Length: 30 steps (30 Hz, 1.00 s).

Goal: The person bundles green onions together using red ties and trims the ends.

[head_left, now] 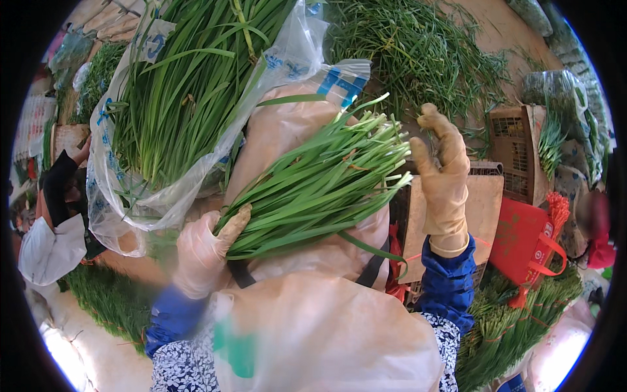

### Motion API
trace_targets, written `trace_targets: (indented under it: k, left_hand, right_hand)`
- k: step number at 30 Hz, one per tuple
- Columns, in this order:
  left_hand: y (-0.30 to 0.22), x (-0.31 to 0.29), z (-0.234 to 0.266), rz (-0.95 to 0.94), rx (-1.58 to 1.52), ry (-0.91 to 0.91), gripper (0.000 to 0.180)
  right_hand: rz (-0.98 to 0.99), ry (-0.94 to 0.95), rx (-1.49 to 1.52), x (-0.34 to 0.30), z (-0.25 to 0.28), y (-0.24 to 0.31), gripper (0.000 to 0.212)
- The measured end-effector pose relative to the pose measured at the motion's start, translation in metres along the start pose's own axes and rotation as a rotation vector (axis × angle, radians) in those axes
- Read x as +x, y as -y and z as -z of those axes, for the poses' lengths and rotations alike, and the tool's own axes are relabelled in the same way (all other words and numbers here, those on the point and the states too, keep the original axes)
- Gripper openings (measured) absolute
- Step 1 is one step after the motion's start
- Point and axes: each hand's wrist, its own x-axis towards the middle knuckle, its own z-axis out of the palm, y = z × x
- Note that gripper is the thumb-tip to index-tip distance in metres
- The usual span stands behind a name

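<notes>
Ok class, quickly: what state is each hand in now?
Left hand: closed around the leafy end of the green bunch.
Right hand: open, holding nothing.

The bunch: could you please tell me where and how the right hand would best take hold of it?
Probably by the pale stem ends, coming from the right with the fingers wrapped round. The bunch lies slantwise, with those ends uncovered and pointing toward the open right hand, while the left hand grips the leafy end.
</notes>
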Motion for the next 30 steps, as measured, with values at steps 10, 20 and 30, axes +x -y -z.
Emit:
trace_targets:
  k: [10,20,30]
  left_hand:
    - [0.007,-0.020,-0.018,0.023,0.024,-0.019,0.061]
    - [0.014,-0.023,-0.028,0.018,-0.052,-0.057,0.057]
    - [0.017,-0.024,-0.027,0.054,-0.134,-0.011,0.055]
  right_hand:
    - [0.333,0.299,-0.218,0.012,-0.028,0.023,0.023]
    - [0.231,0.080,-0.126,0.031,-0.022,-0.018,0.024]
    - [-0.633,0.494,0.167,0.064,-0.045,-0.129,0.067]
